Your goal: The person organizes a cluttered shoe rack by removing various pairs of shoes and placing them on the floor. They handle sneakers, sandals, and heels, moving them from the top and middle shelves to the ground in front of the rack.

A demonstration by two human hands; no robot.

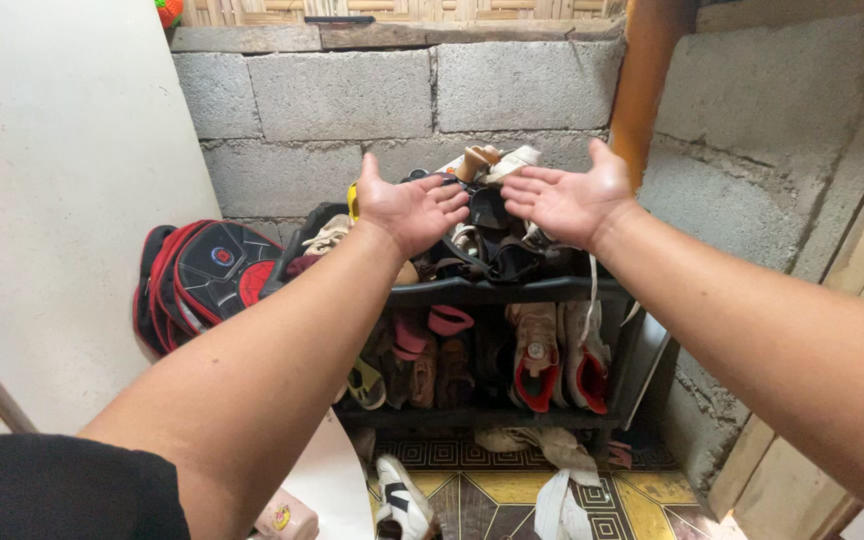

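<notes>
My left hand (410,207) and my right hand (564,198) are stretched out in front of me, palms up, fingers apart, holding nothing. They hover side by side above a black shoe rack (512,291). A jumbled pile of shoes and sandals (487,238) covers the rack's top shelf just below my hands. On the lower shelf stand a pair of white and red sneakers (557,355) and pink sandals (430,325). Neither hand touches any shoe.
A red and black backpack (202,275) leans against the wall left of the rack. Grey concrete block walls (352,95) close in behind and on the right. Loose shoes (400,500) and a white cloth (557,500) lie on the patterned tile floor (492,495).
</notes>
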